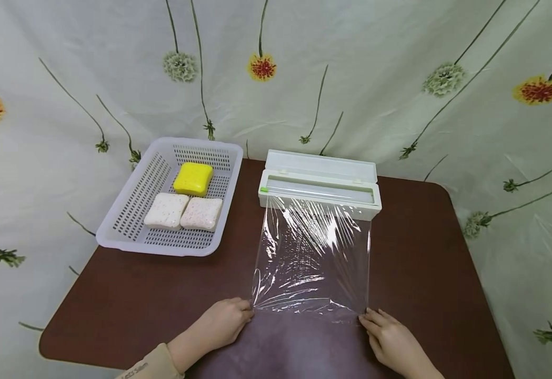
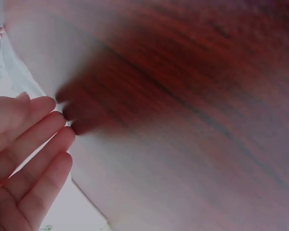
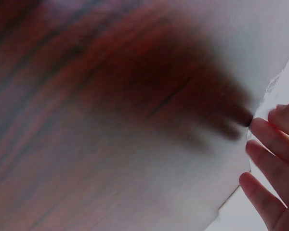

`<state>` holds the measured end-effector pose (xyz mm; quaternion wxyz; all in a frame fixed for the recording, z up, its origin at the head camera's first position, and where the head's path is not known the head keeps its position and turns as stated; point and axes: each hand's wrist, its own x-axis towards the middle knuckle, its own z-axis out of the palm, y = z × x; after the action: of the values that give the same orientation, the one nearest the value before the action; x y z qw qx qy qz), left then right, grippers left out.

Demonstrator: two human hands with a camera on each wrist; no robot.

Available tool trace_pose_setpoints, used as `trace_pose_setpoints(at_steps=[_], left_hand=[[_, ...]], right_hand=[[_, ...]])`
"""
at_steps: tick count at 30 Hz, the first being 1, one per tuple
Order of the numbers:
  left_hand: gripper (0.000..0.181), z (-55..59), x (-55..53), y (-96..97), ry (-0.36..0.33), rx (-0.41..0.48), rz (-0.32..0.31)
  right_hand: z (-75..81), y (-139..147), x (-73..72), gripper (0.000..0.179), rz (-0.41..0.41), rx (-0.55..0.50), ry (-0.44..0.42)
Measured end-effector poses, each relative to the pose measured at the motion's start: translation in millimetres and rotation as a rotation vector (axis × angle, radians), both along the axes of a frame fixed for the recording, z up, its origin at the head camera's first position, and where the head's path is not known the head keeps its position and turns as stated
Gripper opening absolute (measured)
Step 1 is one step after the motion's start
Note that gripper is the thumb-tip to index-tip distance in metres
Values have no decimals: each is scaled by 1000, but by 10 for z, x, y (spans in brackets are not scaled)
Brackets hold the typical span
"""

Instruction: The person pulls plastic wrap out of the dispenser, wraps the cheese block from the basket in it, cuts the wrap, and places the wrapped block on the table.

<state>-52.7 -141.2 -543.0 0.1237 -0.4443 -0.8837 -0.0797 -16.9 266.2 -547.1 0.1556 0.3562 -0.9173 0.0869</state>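
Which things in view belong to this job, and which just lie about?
In the job: clear plastic film; white dispenser box; left hand and right hand, pinching the film.

Apparently lying about: plastic basket; yellow soap-like bar; two speckled white bars.

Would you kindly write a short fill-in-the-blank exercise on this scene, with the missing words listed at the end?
1. The perforated basket holds ____ blocks in all.
2. The only block that is not mainly white is ____.
3. The hand nearer the basket, pinching the clear film, is the person's ____ one.
4. The lid of the white box is not shut but ____.

Missing words: three; yellow; left; open.
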Motion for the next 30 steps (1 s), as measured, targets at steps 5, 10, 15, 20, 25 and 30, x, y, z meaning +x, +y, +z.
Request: trace_pose_setpoints(at_steps=[5,10,15,20,25,30], left_hand=[[2,69,35,-5,-50,-48,37],[5,124,72,-9,-89,-84,54],[8,175,98,-8,-137,-109,60],[15,192,92,-18,-98,-54,77],[13,222,94,-39,-113,-51,78],[15,251,116,-62,-181,-69,86]], right_hand=[[-22,34,24,33,-3,-3,1],[-28,59,54,19,1,8,-2],[-9,60,94,36,-36,13,-49],[25,35,71,40,-63,-35,-29],[45,2,39,24,-65,-67,-17],[43,-48,11,66,-59,-104,6]])
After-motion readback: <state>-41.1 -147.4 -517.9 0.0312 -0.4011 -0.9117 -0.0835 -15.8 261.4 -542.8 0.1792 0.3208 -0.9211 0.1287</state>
